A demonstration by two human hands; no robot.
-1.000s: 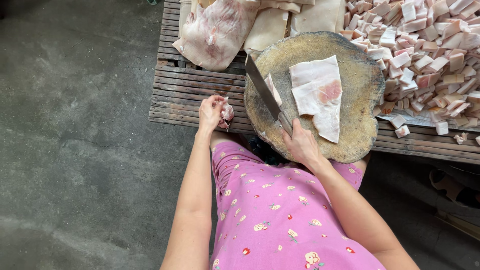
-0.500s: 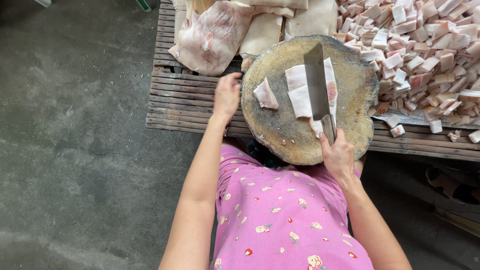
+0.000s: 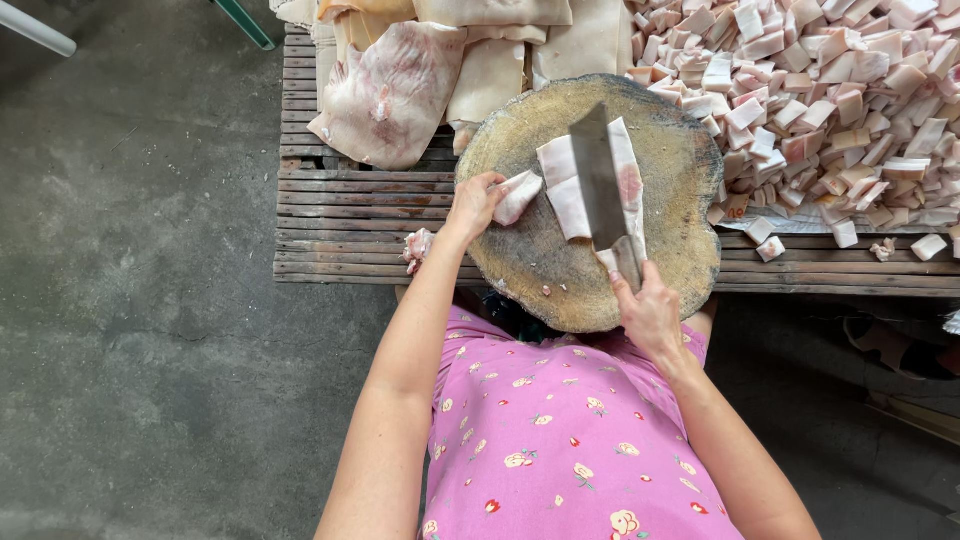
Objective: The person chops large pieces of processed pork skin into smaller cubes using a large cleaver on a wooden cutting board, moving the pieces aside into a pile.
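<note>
- Left hand (image 3: 472,203), moved in from the board's edge, pinches a cut strip (image 3: 520,195).
- Right hand (image 3: 648,312) clasps the cleaver (image 3: 600,180), now lying across the pork slab (image 3: 628,185) on the round block (image 3: 680,160): slicing pauses while pieces are cleared.

My surface (image 3: 350,215) is a low platform of dark wooden slats set on the grey concrete floor (image 3: 140,330). On it lie the round wooden chopping block (image 3: 680,210), big pale slabs of pork skin (image 3: 395,90), and a heap of cut cubes (image 3: 840,90).
</note>
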